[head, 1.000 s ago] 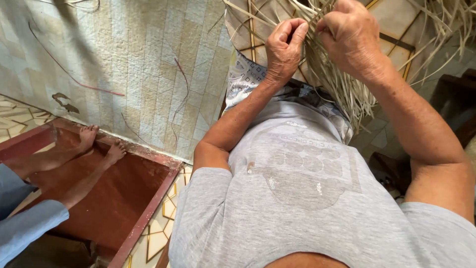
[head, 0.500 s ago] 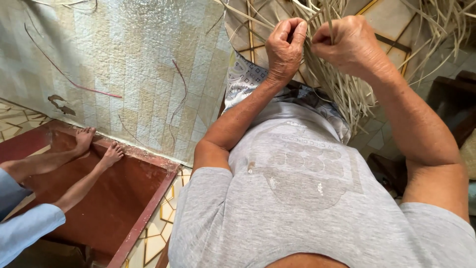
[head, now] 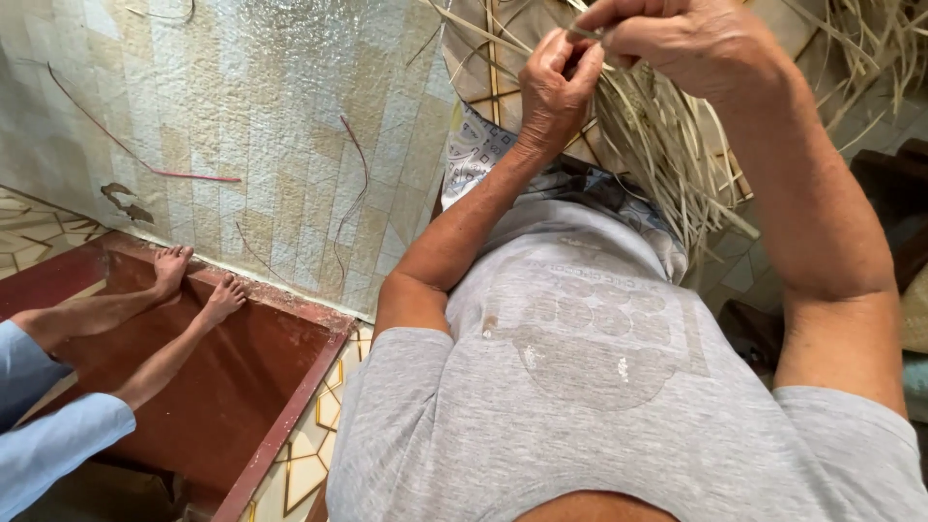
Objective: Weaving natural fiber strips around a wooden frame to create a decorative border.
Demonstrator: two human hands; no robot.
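Two bare feet (head: 198, 280) of another person rest at the far left, legs in light blue trousers (head: 48, 435), on a dark red slab (head: 232, 387) with a raised rim. Beside that slab I see one pale woven mat (head: 251, 126) spread over a floor of cream tiles (head: 314, 454) with gold lines; two thin reddish strands (head: 145, 164) lie loose on the mat.

Moving toward the middle, I count two hands at work, both raised at the top of the view above a grey shirt (head: 599, 387). My left hand (head: 559, 87) is curled closed, its fingertips pinching a thin pale strip. Just beside it, nearly touching, my right hand (head: 677, 39) is also closed, gripping the same kind of strip between thumb and fingers.

One large bundle of straw strips (head: 667, 145) hangs right below and behind both hands, over a patterned cloth (head: 474, 150) on the lap. These strips are flat, narrow, dry and pale yellow, many of them fanning downward with loose ends; more stray strips (head: 870, 48) spread out at the far right.
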